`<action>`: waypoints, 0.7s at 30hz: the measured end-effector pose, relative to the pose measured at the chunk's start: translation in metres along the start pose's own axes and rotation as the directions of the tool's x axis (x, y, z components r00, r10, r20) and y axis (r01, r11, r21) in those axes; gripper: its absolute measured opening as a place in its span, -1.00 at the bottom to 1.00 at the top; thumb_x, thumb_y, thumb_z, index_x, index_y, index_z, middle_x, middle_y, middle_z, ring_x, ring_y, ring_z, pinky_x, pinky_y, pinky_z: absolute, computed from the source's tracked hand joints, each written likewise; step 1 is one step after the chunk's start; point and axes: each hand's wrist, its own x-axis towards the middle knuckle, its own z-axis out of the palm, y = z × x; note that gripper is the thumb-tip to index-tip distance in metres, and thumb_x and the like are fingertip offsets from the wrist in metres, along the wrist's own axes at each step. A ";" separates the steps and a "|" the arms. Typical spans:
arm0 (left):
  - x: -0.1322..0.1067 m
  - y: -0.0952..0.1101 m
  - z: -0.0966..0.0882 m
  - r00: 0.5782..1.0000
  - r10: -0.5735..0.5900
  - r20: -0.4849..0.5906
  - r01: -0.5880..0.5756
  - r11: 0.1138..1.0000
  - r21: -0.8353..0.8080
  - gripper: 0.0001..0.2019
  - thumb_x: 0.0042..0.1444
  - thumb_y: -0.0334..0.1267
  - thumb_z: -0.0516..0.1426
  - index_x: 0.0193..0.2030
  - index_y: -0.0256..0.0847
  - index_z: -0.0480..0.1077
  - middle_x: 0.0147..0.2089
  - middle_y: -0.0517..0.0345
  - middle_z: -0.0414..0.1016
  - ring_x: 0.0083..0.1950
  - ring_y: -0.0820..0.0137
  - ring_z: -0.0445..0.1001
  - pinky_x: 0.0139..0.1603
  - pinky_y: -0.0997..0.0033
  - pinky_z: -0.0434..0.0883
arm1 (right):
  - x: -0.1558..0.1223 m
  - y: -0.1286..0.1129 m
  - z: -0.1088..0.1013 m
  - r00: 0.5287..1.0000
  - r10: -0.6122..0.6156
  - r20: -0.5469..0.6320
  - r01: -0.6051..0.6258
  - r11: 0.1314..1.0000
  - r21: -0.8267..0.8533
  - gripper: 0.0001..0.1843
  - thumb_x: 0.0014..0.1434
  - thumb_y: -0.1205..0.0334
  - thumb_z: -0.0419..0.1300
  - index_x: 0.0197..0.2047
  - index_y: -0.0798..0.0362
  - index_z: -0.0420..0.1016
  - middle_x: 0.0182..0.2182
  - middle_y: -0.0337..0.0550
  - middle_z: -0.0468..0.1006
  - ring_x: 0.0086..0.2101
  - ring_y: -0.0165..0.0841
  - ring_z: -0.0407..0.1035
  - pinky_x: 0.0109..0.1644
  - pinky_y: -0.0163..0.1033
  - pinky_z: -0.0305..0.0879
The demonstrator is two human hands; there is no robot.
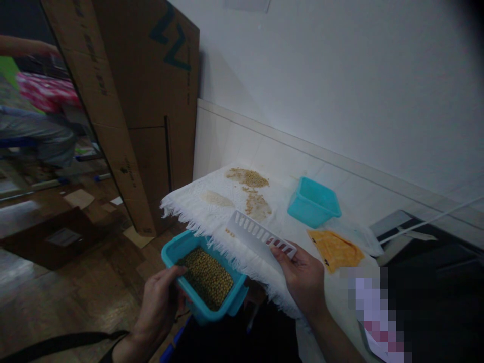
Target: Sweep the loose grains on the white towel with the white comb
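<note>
My left hand (161,302) grips the rim of a teal plastic tub (230,302) filled with small yellow-green beans (207,277), held just below the fringed edge of a white cloth (212,214). My right hand (304,275) is closed on a white slotted plastic scraper (257,233), whose far end rests on the cloth near a few loose beans. Small heaps of grain (249,177) lie further back on the cloth.
A second teal tub (313,201), empty as far as I can see, stands on the cloth near the wall. An orange packet (335,249) lies beside it. Tall cardboard boxes (132,101) stand at the left. A dark device (416,237) with a white cable sits at the right.
</note>
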 end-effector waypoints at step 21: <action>0.000 0.003 0.002 0.999 0.006 -0.049 -0.008 0.999 -0.038 -0.62 -0.25 0.02 0.40 -0.83 -0.08 0.40 -0.82 0.15 0.33 -0.82 0.45 0.21 -0.77 0.44 0.13 | 0.049 0.015 -0.009 0.963 -0.127 -0.236 0.071 0.970 -0.234 -0.47 0.33 -0.31 0.38 -0.15 0.01 0.87 -0.32 -0.03 0.87 -0.34 -0.07 0.74 -0.32 -0.16 0.56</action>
